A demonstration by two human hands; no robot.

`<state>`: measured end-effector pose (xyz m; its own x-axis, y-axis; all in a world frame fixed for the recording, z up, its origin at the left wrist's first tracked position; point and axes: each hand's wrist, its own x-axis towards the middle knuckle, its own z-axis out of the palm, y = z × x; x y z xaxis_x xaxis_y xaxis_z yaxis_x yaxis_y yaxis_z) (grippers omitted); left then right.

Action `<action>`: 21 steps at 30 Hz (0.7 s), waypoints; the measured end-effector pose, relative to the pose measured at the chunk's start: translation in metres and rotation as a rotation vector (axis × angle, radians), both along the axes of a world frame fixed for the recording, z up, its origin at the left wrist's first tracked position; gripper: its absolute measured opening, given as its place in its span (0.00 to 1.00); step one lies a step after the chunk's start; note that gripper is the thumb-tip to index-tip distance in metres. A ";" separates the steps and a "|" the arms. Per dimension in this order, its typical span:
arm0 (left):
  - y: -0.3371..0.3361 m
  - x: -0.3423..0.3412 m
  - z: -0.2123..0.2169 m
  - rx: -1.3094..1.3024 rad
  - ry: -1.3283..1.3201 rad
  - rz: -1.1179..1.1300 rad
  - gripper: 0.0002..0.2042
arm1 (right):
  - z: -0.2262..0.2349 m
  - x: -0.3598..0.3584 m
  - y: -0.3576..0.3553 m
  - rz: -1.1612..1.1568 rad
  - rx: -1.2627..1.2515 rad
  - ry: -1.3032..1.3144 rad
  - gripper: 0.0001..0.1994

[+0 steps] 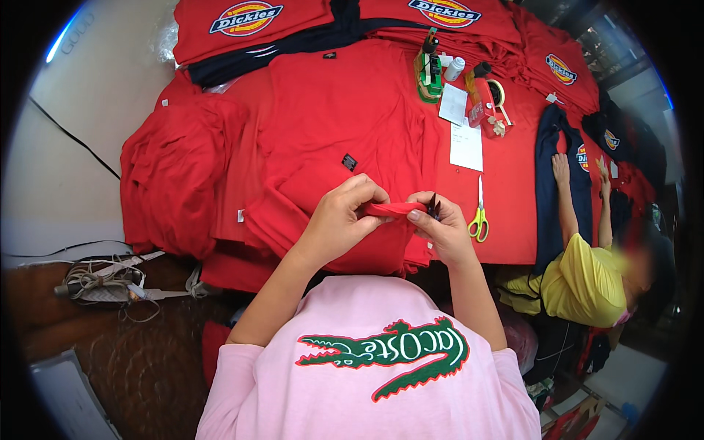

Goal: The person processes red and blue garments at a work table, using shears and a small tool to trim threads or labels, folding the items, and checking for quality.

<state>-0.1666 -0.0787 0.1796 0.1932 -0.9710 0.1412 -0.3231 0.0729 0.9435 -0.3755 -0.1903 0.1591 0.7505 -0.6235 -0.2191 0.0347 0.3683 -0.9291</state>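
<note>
A red shirt (345, 125) lies spread on the table in front of me, on top of a stack of red garments. My left hand (341, 216) pinches a folded edge of its red fabric (392, 210). My right hand (440, 224) grips the other end of that fold and also holds a small dark snipping tool (433, 207) against it. A small black label (350, 161) sits on the shirt just above my hands.
Yellow-handled scissors (479, 213) lie right of my right hand. White papers (466, 136), a green tape dispenser (427, 70) and small bottles sit farther back. A crumpled red pile (172, 172) lies at left. A person in a yellow shirt (587, 275) handles a navy garment (546, 183) at right.
</note>
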 end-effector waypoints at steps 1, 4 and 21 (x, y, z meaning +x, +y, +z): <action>0.002 -0.002 0.001 0.009 0.027 0.001 0.10 | 0.001 -0.001 0.000 0.010 -0.004 0.004 0.09; 0.004 -0.005 0.001 0.073 0.108 -0.011 0.10 | 0.002 0.000 0.000 0.021 -0.039 0.001 0.09; 0.035 0.019 0.002 -0.044 -0.509 0.135 0.15 | -0.174 -0.071 -0.106 -0.214 -1.229 0.939 0.20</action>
<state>-0.1475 -0.0438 0.1816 0.2121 -0.9333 0.2897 -0.7488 0.0353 0.6619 -0.4462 -0.2958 -0.0154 0.5194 -0.8386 0.1644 -0.7585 -0.5410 -0.3633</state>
